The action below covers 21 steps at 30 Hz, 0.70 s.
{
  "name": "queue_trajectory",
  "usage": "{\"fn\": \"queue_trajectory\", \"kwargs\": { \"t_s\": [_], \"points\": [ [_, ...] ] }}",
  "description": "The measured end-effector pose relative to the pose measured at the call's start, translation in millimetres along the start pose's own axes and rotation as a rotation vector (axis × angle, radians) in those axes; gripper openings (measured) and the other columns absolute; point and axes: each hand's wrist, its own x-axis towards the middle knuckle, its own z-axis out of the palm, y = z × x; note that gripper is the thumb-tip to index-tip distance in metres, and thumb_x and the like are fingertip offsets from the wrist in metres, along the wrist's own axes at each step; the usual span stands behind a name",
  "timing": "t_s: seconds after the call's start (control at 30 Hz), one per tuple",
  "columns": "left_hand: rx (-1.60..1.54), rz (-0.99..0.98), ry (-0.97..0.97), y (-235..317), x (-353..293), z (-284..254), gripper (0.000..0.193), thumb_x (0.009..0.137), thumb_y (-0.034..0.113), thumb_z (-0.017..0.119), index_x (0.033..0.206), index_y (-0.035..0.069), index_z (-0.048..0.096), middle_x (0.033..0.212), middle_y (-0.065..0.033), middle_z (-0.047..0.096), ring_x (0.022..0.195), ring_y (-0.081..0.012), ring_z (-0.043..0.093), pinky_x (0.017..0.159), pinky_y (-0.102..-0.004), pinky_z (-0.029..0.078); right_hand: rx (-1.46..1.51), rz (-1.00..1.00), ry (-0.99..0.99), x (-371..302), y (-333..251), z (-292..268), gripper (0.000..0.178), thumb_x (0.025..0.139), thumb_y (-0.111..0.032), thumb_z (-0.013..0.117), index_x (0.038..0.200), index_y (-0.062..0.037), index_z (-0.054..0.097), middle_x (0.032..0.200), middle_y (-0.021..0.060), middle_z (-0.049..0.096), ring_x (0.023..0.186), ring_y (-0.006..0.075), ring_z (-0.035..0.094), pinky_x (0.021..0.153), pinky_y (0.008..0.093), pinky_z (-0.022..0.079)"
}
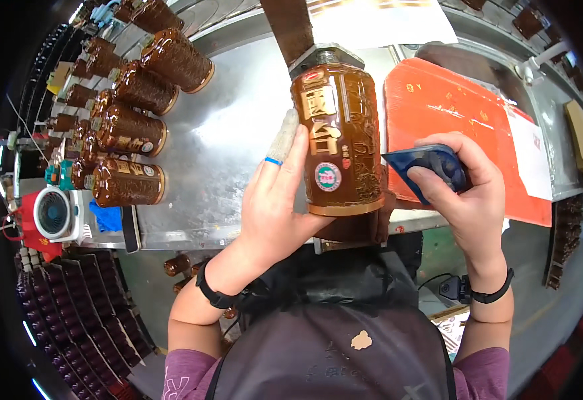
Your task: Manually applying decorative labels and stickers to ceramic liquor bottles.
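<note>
A large glossy brown bottle [361, 133] with gold raised characters and a round green-edged label lies along a brown cradle [365, 230], base toward me. My left hand [271, 193] steadies its left side, fingers stretched along it and thumb at the base. One finger wears a pale cover with a blue band [273, 161]. Pinched in my right hand [475, 200] is a flat dark blue scraper [438, 167]. Its pointed corner is at the bottle's right side; I cannot tell whether it touches. The bottle's underside is hidden.
Several similar brown bottles [131, 127] crowd the left of the metal table [225, 127]. An orange-red sheet [438, 100] lies to the right, white paper [385, 23] at the back. A small white fan [53, 213] stands at the left edge. Racks of dark bottles [71, 313] are below left.
</note>
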Motion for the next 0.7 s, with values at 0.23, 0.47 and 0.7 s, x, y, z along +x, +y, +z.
{"fn": "queue_trajectory", "kwargs": {
  "t_s": [0.23, 0.47, 0.7],
  "points": [
    [0.036, 0.086, 0.064, 3.2, 9.5, -0.7, 0.092, 0.064, 0.024, 0.091, 0.142, -0.004, 0.049, 0.126, -0.02, 0.063, 0.1, -0.0325, 0.066, 0.083, -0.0381, 0.053, -0.336, -0.267, -0.231, 33.6, -15.1, 3.6, 0.023, 0.083, 0.003, 0.07, 0.106, 0.0019, 0.065, 0.095, 0.0059, 0.066, 0.088, 0.0123, 0.063, 0.08, 0.0253, 0.049],
    [0.046, 0.03, 0.015, 3.5, 9.1, -0.6, 0.089, 0.065, 0.024, 0.091, 0.14, -0.004, 0.051, 0.127, -0.0208, 0.062, 0.103, -0.033, 0.066, 0.086, -0.0377, 0.053, -0.332, -0.227, -0.254, 43.7, -18.2, 8.5, 0.022, 0.08, 0.004, 0.07, 0.102, 0.0007, 0.067, 0.091, 0.0054, 0.066, 0.084, 0.0128, 0.064, 0.077, 0.0258, 0.05],
    [0.082, 0.083, 0.049, 3.4, 9.9, 2.4, 0.089, 0.065, 0.023, 0.091, 0.139, -0.005, 0.051, 0.126, -0.0206, 0.062, 0.105, -0.0331, 0.065, 0.089, -0.0382, 0.053, -0.321, -0.297, -0.322, 44.4, -14.7, 5.2, 0.025, 0.075, 0.005, 0.073, 0.099, -0.0009, 0.069, 0.085, 0.0051, 0.064, 0.078, 0.0138, 0.061, 0.069, 0.0267, 0.046]
  ]
}}
